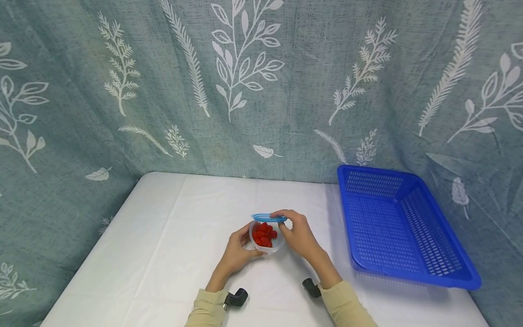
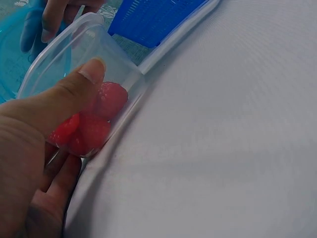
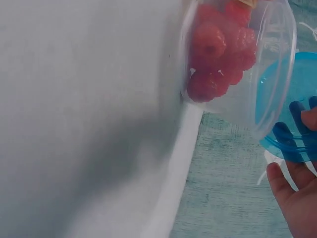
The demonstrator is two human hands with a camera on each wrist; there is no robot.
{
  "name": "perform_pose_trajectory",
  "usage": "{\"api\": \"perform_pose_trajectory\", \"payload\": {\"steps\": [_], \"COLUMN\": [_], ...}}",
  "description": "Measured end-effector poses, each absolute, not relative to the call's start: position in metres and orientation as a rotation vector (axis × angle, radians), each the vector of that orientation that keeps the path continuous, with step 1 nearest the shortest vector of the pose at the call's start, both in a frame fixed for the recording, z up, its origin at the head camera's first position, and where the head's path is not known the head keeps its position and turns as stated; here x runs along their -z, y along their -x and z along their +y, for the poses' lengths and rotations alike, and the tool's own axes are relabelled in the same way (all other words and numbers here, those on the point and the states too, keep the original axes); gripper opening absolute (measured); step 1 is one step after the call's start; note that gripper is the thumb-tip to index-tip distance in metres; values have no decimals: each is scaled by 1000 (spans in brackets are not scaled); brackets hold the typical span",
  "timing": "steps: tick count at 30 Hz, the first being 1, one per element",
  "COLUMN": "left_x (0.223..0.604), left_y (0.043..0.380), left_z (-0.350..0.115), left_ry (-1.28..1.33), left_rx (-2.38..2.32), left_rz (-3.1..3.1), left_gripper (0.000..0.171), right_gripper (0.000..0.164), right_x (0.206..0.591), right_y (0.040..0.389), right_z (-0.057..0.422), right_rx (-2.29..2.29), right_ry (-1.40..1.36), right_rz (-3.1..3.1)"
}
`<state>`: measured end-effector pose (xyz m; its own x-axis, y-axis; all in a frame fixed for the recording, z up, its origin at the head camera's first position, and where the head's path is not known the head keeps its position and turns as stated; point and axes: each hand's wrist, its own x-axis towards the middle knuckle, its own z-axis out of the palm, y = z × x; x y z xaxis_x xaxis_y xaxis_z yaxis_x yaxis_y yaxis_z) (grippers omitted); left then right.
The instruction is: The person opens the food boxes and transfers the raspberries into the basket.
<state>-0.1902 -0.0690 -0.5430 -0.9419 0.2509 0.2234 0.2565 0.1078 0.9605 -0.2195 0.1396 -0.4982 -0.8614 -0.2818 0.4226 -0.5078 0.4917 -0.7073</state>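
So, nearest first: two pale yellow-green sleeves [image 1: 208, 309] reach in over a table [image 1: 163, 250] covered in smooth white cloth with faint creases, and each wrist wears a small black camera [image 1: 237, 298].

Past those, the left hand [image 1: 237, 252] has the tub [image 1: 279, 245] gripped, thumb on the near side, other fingers bent round the left, so it's only open as wide as the tub. The tub's around the middle of the table, clear plastic, rounded, with its base right at the cloth; can't tell if it's fully resting. It's part-filled with bumpy bright red berries [image 1: 263, 235], raspberry-looking.

The right hand [image 1: 301, 234] comes in from the other side, pinching a see-through blue lid [image 1: 261, 217] between thumb and fingers. The lid's off the opening, nearly edge-on at the far rim.

Over to the right there's a big blue mesh basket [image 1: 384, 236], and behind everything hangs a grey-green curtain [image 1: 286, 136] with white leaf sprigs.
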Motion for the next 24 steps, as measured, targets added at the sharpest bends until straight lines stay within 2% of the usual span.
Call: {"api": "perform_pose_trajectory", "payload": {"steps": [6, 13, 18, 24], "left_x": [548, 574, 578, 576], "left_y": [192, 206, 208, 208], "left_z": [-69, -67, -68, -70], "left_ry": [544, 505, 539, 545], "left_rx": [2007, 1995, 2006, 1950], "left_rz": [-2329, -2358, -2336, -2378], "left_gripper": [84, 87, 85, 86], "right_gripper": [31, 23, 19, 24], "right_x": [504, 501, 494, 497], "right_y": [232, 246, 252, 270], "right_z": [138, 141, 142, 146], "right_rx": [-1452, -1565, -1682, -1793], "right_ry": [-590, -433, -398, -336], "right_rz": [-2428, -2380, -2334, -2333]}}
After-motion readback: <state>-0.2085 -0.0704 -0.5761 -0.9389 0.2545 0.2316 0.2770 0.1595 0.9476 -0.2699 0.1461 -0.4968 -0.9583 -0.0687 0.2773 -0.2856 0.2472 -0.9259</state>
